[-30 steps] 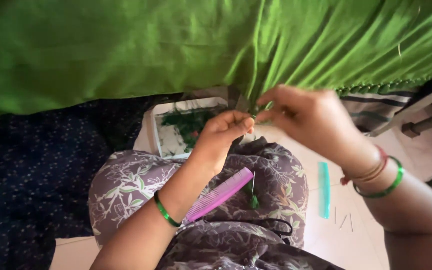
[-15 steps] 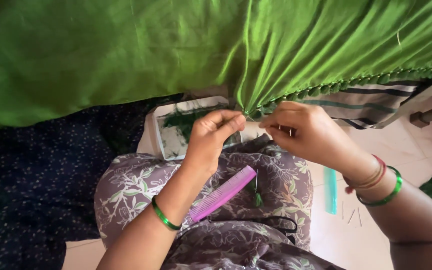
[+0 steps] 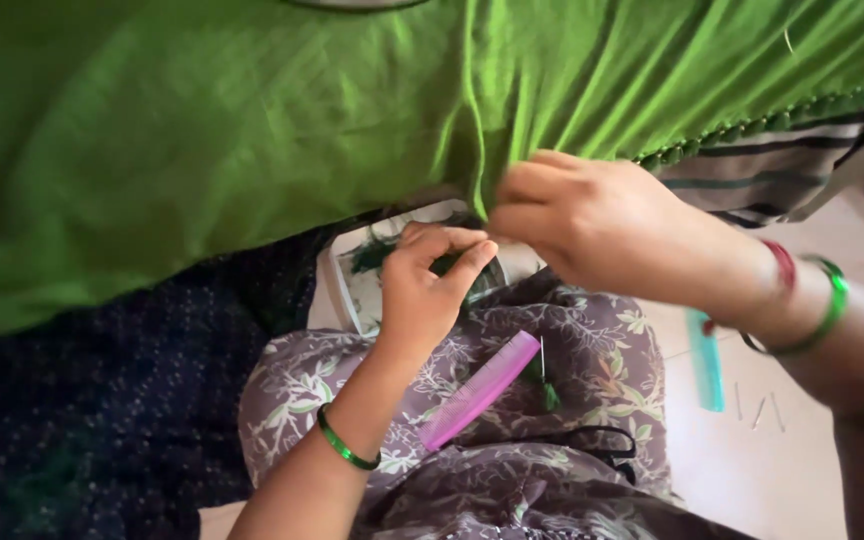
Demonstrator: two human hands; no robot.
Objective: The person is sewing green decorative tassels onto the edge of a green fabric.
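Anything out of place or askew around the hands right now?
Mostly tidy. A teal comb and a few thin pins lie loose on the floor by the right hand, and a pink comb rests slanted on the lap. The green cloth bunches where both hands pinch its edge; no damage visible.

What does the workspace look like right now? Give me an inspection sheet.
Surface: lap in floral purple fabric; pale floor at right.
Job's things: green cloth with tasselled edge, gathered at a fold where both hands meet.
Clutter: pink comb and small green tassel on lap; teal comb and thin pins on floor; white tray with green bits.
Hands: left hand pinching below the fold; right hand gripping the cloth edge.
Cables: thin black cord on lap.
Surroundings: dark dotted fabric; striped cloth.
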